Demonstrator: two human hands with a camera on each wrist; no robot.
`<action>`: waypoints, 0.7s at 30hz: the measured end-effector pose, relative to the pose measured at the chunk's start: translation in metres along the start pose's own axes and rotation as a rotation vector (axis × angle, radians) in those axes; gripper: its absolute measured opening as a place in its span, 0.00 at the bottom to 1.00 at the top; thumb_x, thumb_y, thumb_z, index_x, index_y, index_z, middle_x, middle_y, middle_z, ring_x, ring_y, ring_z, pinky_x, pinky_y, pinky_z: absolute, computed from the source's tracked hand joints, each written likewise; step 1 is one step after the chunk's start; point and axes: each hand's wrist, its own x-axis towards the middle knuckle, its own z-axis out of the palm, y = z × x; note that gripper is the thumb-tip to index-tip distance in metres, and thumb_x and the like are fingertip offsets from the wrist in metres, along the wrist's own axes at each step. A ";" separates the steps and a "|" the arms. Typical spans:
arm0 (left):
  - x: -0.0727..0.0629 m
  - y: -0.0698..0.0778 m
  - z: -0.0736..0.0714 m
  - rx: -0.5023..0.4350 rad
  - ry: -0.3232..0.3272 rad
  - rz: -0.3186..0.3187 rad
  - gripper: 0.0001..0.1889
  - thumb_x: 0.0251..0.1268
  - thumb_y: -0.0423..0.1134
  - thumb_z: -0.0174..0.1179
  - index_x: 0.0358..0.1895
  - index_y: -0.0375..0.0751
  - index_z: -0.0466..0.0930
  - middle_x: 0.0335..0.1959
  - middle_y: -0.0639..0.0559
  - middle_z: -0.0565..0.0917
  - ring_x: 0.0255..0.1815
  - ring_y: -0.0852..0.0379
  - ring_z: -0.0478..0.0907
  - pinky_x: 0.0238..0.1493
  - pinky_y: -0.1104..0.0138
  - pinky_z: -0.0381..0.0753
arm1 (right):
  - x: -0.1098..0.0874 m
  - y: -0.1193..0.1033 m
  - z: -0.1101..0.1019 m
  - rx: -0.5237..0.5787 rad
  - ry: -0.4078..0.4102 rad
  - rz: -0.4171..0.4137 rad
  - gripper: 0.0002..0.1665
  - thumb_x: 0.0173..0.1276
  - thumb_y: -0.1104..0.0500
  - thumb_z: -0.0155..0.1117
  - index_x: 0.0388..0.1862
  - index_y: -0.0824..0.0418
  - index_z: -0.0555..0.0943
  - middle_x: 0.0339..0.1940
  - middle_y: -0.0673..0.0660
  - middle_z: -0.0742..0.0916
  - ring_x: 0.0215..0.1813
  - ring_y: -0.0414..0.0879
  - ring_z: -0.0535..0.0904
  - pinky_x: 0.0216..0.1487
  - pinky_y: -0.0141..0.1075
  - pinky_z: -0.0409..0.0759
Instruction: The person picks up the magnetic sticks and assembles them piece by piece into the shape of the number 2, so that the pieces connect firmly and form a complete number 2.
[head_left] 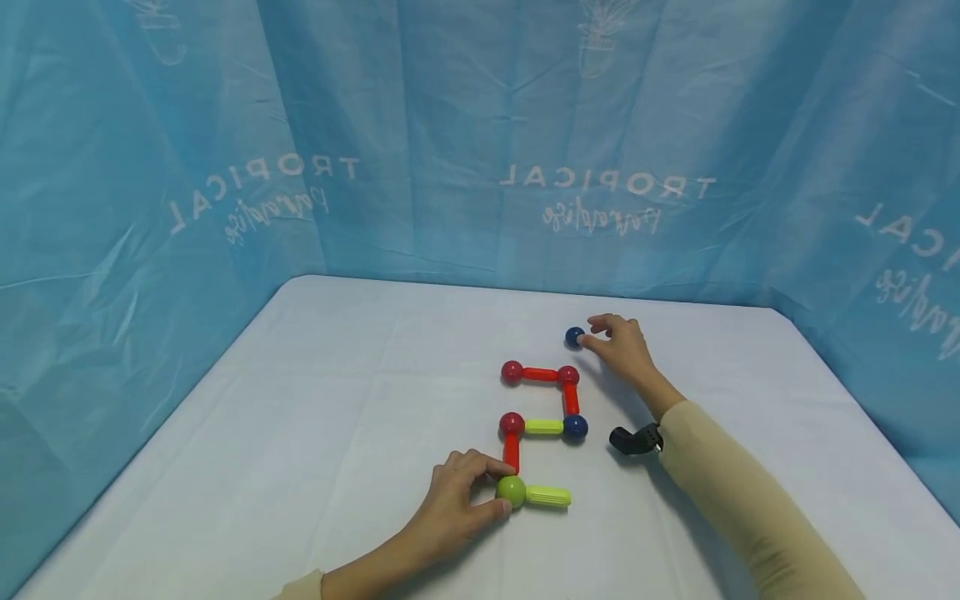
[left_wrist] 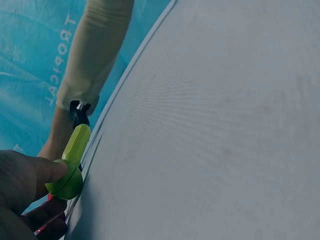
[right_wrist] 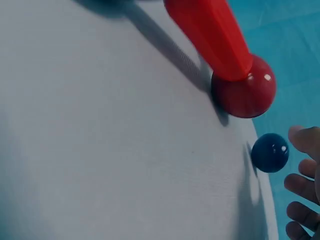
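A zigzag chain of balls and rods lies on the white table. At its near end my left hand [head_left: 456, 497] pinches a green ball [head_left: 512, 492] between thumb and fingers. A yellow-green rod [head_left: 548, 497] sticks out to the right of that ball, and a red rod [head_left: 512, 454] runs away from it to a red ball [head_left: 512, 424]. Near the far edge my right hand [head_left: 621, 343] is beside a loose blue ball [head_left: 574, 337], thumb closest. In the right wrist view its fingers [right_wrist: 301, 186] are spread and a small gap separates the thumb from the blue ball.
Farther along the chain come another yellow-green rod [head_left: 544, 427], a second blue ball [head_left: 575, 427], an upright-running red rod [head_left: 572, 398], and two red balls joined by a red rod [head_left: 540, 375]. A black strap [head_left: 634, 439] hangs at the right wrist. Blue curtains [head_left: 480, 125] surround the table.
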 end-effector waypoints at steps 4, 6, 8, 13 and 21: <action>0.000 0.000 0.000 0.005 0.000 -0.001 0.17 0.50 0.40 0.68 0.46 0.57 0.80 0.40 0.66 0.79 0.45 0.60 0.67 0.46 0.64 0.56 | 0.011 0.003 0.008 -0.024 -0.040 0.024 0.32 0.62 0.47 0.63 0.62 0.59 0.73 0.55 0.61 0.81 0.57 0.56 0.67 0.52 0.48 0.71; 0.001 0.000 0.000 0.008 0.000 -0.001 0.17 0.50 0.40 0.68 0.46 0.57 0.80 0.40 0.66 0.79 0.45 0.60 0.67 0.46 0.64 0.57 | 0.013 0.004 0.012 -0.031 -0.055 0.037 0.32 0.61 0.46 0.64 0.61 0.59 0.73 0.55 0.62 0.81 0.56 0.56 0.66 0.51 0.47 0.71; 0.000 0.000 0.000 0.008 -0.002 -0.005 0.17 0.51 0.40 0.68 0.46 0.57 0.80 0.40 0.66 0.79 0.45 0.60 0.67 0.46 0.63 0.56 | 0.014 0.003 0.014 -0.041 -0.062 0.041 0.31 0.61 0.46 0.64 0.61 0.59 0.74 0.54 0.62 0.81 0.55 0.56 0.66 0.49 0.46 0.71; 0.001 0.000 0.000 0.004 -0.003 -0.012 0.17 0.50 0.40 0.68 0.46 0.57 0.80 0.40 0.66 0.79 0.45 0.60 0.67 0.46 0.63 0.56 | 0.014 0.001 0.016 -0.049 -0.064 0.037 0.29 0.62 0.48 0.63 0.59 0.60 0.75 0.52 0.61 0.81 0.54 0.55 0.66 0.48 0.45 0.71; 0.001 0.000 -0.001 0.015 -0.009 -0.011 0.17 0.51 0.41 0.68 0.46 0.57 0.79 0.40 0.66 0.79 0.45 0.61 0.67 0.45 0.64 0.56 | -0.013 -0.004 -0.005 0.004 -0.037 0.011 0.28 0.63 0.48 0.64 0.58 0.59 0.76 0.54 0.60 0.82 0.58 0.56 0.68 0.51 0.48 0.72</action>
